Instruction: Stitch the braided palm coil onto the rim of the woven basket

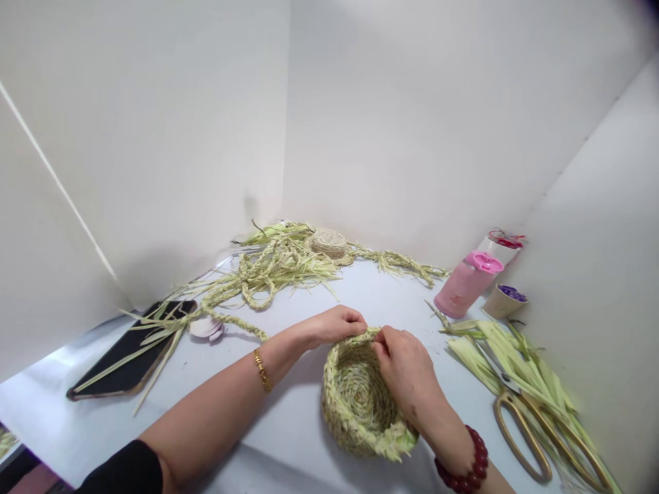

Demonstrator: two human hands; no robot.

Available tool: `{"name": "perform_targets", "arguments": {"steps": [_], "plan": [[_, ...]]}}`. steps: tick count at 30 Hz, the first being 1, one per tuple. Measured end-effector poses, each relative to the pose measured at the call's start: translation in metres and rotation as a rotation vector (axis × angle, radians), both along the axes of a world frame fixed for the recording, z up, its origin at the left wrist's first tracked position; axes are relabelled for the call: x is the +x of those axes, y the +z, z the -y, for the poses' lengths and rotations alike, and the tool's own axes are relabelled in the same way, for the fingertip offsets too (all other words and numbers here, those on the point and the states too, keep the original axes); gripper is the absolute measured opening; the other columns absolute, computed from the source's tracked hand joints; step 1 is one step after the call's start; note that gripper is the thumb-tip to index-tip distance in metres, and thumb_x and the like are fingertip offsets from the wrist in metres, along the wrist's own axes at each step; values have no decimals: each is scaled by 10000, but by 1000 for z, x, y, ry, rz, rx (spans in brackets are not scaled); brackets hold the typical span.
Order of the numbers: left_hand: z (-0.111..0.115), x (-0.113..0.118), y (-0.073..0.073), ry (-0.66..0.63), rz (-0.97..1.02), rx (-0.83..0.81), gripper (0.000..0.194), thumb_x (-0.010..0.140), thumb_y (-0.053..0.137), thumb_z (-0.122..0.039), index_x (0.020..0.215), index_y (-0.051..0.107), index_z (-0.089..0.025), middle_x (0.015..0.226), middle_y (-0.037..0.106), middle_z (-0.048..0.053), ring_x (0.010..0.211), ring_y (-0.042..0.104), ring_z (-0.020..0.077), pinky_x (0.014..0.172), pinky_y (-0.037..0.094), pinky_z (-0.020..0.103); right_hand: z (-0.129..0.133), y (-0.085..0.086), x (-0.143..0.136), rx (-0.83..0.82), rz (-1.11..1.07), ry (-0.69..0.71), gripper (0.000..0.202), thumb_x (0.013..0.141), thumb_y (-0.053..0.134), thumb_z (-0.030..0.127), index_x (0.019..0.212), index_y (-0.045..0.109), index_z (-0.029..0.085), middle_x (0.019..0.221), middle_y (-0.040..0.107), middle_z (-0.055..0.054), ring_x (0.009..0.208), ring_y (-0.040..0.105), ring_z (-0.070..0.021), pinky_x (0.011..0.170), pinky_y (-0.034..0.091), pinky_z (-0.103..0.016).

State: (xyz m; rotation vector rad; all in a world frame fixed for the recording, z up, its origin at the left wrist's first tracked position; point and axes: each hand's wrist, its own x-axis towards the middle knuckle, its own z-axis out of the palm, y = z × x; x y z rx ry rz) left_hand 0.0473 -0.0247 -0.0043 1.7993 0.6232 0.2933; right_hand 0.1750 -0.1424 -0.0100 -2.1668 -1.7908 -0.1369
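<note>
A round basket of coiled, braided pale-green husk (333, 412) rests on the white table, tilted so its open top faces me. At the far rim, my left hand (337, 326) pinches the braid from the left side. My right hand (409, 363) is closed on the same rim, to the right, with its fingertips curled over the inside edge. What lies under the fingertips is partly hidden. Frayed husk ends stick out along the basket's near right rim. A braided cord (239, 324) runs from the left pile and passes behind my left forearm.
A pile of husk strips (288, 264) and a small woven hat (329, 241) lie at the back. To the left are a dark phone-like slab (128, 353) and a pale object (206, 328). Scissors (522, 429), husks (548, 381), a pink bottle (466, 287) and a cup (503, 304) stand right.
</note>
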Motion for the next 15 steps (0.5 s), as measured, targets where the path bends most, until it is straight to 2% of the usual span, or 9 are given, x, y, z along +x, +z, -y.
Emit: {"name": "perform_targets", "arguments": {"steps": [5,10,15], "plan": [[0,0,2,-8,2,12,208,674,499,-354,669,514,-146,608,381,-47,594,293,91,545,239,217,7,7,-1,5,164,-3,150,831,499,172,699,568,190,751,620,-47,745,512,-201,647,242,-299],[3,1,2,-7,-19,-29,176,659,483,-322,653,502,-147,590,363,-48,573,270,89,528,212,229,3,4,-3,-26,126,11,194,828,457,113,699,580,189,709,614,-35,686,514,-181,627,239,-295],[2,1,-3,-2,-11,-64,177,641,505,-324,659,520,-148,574,354,-52,551,250,85,524,205,232,0,-1,-3,-35,124,5,198,825,440,102,707,579,178,731,631,-59,695,536,-202,635,248,-306]]}}
